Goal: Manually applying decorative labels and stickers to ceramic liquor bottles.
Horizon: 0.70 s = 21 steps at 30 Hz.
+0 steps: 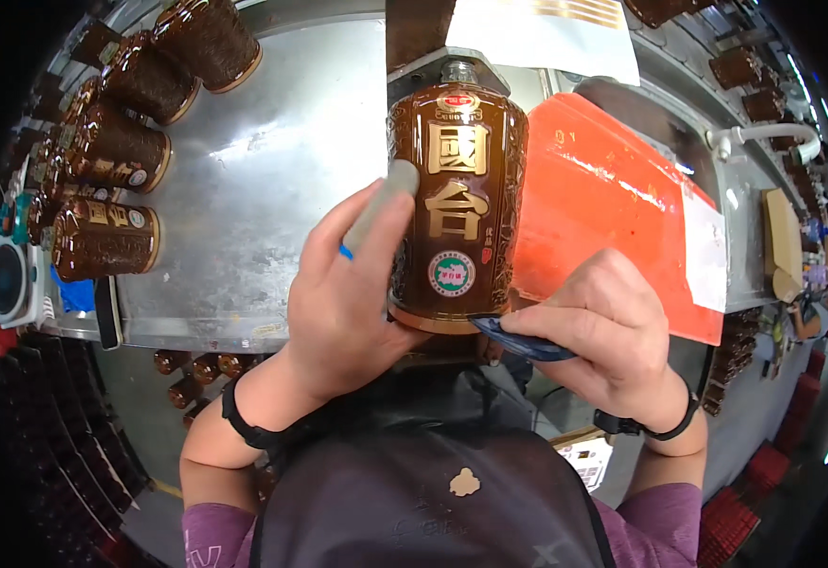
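Note:
A brown glazed bottle with raised gold characters and a round green-and-white emblem lies in front of me, its neck pointing away. My left hand grips its left side, the thumb near the base. A pale grey cover wraps one of that hand's fingers, and a bit of blue shows beside it. In my right hand a dark blue, flat, folded-looking piece is pinched, its tip touching the bottle's lower right edge. I cannot tell whether it is cloth or a tool.
Several similar brown bottles lie along the left of the metal table. An orange-red sheet spreads right of the bottle, with white paper at its edge. A white pipe stands far right. A round white-rimmed device sits far left.

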{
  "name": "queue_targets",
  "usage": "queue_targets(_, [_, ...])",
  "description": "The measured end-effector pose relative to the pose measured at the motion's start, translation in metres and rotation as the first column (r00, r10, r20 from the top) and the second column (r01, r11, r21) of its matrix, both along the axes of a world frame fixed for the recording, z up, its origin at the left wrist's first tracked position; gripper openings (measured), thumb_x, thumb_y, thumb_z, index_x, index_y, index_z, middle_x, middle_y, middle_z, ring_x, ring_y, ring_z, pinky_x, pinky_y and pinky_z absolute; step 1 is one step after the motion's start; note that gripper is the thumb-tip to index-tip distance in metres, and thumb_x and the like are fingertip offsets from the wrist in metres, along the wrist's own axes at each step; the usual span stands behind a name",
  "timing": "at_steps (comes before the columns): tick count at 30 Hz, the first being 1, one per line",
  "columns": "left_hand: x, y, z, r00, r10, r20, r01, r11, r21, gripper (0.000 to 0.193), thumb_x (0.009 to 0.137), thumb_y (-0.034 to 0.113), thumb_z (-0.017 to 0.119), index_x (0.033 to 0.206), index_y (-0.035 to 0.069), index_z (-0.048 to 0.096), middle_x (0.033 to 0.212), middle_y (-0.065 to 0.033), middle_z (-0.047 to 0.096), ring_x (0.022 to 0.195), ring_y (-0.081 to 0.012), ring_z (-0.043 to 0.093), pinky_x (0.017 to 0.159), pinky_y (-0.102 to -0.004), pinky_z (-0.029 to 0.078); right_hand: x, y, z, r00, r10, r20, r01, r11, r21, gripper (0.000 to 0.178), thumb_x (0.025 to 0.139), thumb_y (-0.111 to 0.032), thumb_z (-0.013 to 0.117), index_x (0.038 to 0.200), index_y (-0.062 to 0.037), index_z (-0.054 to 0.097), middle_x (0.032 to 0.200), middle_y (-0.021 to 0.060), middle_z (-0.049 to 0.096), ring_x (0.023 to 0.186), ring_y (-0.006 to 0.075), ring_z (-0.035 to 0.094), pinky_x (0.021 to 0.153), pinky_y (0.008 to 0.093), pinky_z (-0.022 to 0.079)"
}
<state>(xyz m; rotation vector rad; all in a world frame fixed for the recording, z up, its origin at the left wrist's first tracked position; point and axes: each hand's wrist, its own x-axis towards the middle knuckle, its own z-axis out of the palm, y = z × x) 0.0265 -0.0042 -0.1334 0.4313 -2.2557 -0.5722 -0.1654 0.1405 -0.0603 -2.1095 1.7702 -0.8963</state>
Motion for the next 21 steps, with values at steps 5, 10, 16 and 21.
queue_targets(5, [0.024, 0.008, -0.005, 0.98, -0.199, 0.007, 0.189, 0.916, -0.353, 0.042, 0.076, 0.007, 0.073, 0.117, 0.015, 0.071, 0.113, -0.0095, 0.053, 0.104, -0.023, 0.059, 0.074, -0.0297, 0.058, -0.005, 0.015, 0.008, 0.986, -0.138, 0.092, 0.134, 0.99, 0.042, 0.036, 0.065, -0.006, 0.082, 0.099, -0.0066, 0.073, 0.075, 0.0035, 0.06, 0.069, 0.0221, 0.056, 0.062, 0.0348, 0.044])
queue_targets(10, [0.009, 0.007, 0.011, 0.977, -0.11, 0.183, 0.198, 0.785, -0.587, 0.034, 0.084, 0.016, 0.068, 0.118, 0.015, 0.071, 0.105, -0.0034, 0.058, 0.11, -0.0198, 0.054, 0.078, -0.0291, 0.056, -0.006, 0.025, -0.015, 0.885, -0.356, 0.299, 0.336, 0.934, 0.117, 0.027, 0.072, -0.002, 0.081, 0.097, -0.0059, 0.072, 0.076, 0.0054, 0.062, 0.067, 0.0192, 0.057, 0.06, 0.0311, 0.044])
queue_targets(16, [-0.005, 0.007, 0.012, 0.976, -0.118, 0.182, 0.203, 0.795, -0.572, 0.044, 0.081, 0.038, 0.072, 0.118, 0.013, 0.071, 0.106, -0.0022, 0.064, 0.108, -0.0221, 0.053, 0.083, -0.0336, 0.05, -0.003, 0.034, -0.019, 0.795, -0.467, 0.387, 0.457, 0.881, 0.126, 0.02, 0.079, -0.004, 0.077, 0.097, -0.0022, 0.07, 0.083, 0.0063, 0.067, 0.076, 0.0149, 0.064, 0.069, 0.027, 0.05])
queue_targets(21, [0.016, 0.018, 0.011, 0.964, -0.2, 0.175, 0.265, 0.758, -0.596, 0.03, 0.086, 0.032, 0.069, 0.11, 0.017, 0.075, 0.105, -0.0008, 0.061, 0.107, -0.0192, 0.053, 0.086, -0.0323, 0.052, -0.004, 0.041, -0.035, 0.615, -0.58, 0.534, 0.532, 0.805, 0.263, 0.018, 0.085, -0.007, 0.074, 0.1, 0.0011, 0.066, 0.085, 0.0031, 0.068, 0.076, 0.0086, 0.063, 0.068, 0.0239, 0.05])
